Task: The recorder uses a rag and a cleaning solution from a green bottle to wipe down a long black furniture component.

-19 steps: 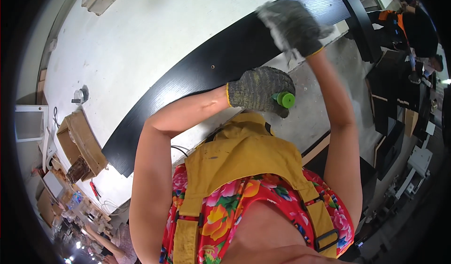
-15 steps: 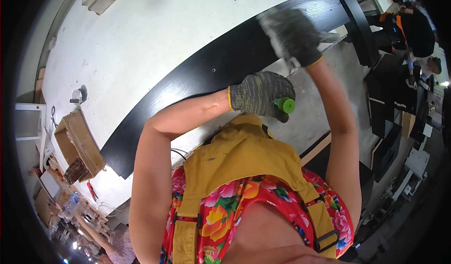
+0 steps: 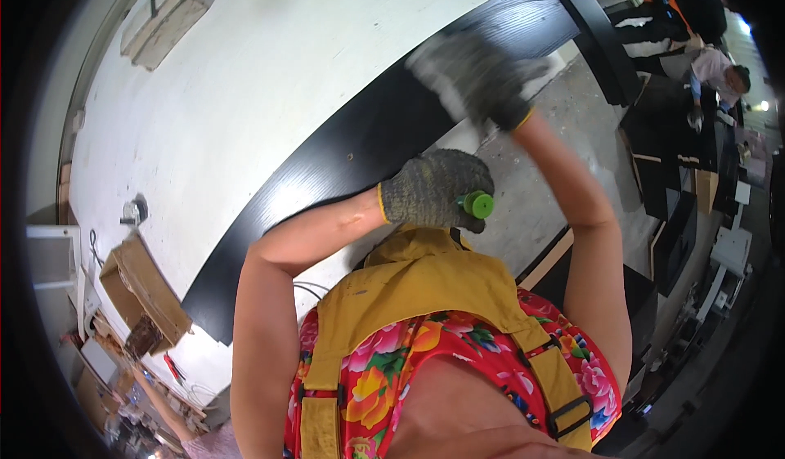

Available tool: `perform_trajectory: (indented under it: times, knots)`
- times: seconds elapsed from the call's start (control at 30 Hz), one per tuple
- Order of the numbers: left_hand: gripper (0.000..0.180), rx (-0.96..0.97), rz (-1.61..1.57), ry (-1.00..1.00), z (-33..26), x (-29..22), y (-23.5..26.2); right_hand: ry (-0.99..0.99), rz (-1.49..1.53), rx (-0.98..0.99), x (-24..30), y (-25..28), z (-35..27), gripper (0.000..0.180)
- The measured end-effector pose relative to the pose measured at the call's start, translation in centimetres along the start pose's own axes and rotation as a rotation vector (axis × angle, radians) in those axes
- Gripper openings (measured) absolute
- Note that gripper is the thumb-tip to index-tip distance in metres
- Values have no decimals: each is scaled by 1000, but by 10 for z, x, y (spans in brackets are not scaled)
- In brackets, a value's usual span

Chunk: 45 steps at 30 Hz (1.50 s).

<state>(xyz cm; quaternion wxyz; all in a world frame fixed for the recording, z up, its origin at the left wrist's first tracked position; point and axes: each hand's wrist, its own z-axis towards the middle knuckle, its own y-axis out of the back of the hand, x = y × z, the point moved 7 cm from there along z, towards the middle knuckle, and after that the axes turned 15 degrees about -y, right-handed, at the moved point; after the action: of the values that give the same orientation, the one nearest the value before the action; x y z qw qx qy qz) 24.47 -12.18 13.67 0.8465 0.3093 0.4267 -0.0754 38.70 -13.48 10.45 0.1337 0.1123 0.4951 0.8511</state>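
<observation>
A long black board (image 3: pixel 327 144) with a wood-grain finish and a small hole lies slantwise across the white table. My left hand (image 3: pixel 433 185), in a dark grey knitted glove, is closed around a small bottle with a green cap (image 3: pixel 479 205), beside the board's near edge; the glove hides most of the bottle. Motion smears my right hand (image 3: pixel 486 83), gloved alike, over the far right part of the board. Under its fingers shows a whitish cloth (image 3: pixel 437 71), pressed against the black surface. Its exact finger positions are blurred.
The white table (image 3: pixel 204 124) carries a wrapped block (image 3: pixel 163 26), a tape roll (image 3: pixel 135 210), an open cardboard box (image 3: pixel 147 287) and red-handled pliers (image 3: pixel 173 369). Another black panel (image 3: pixel 593 34) crosses the board's far end. Co-workers (image 3: pixel 715 75) stand at the right among dark panels.
The view has shifted a little, so the board sits lower in it. My right hand has slid slightly along the board with the cloth. The left hand keeps its hold on the bottle.
</observation>
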Motion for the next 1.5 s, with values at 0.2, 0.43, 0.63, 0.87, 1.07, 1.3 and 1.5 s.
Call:
perform_trajectory:
  times: [0.2,0.43,0.63,0.87,1.07,1.3,1.5]
  knots:
    - [43,1,156,-52,-6,-8,5,-18,-3,114,9,31,30,39]
    - [46,-29,45,61,6,2,11,-680,-574,210,-204,50,32,34]
    - [44,17,115,70,9,-1,16,-635,-67,110,-134,34,18,30]
    - [46,-44,52,48,8,3,19,-611,-637,362,-197,35,35,30]
    - [48,-59,79,77,2,0,18,-241,-164,-34,-60,38,3,42]
    - [45,-75,64,91,10,6,21,-744,-645,174,-244,55,17,38]
    - [45,-58,46,143,12,6,26,-783,-432,207,-226,69,-7,30]
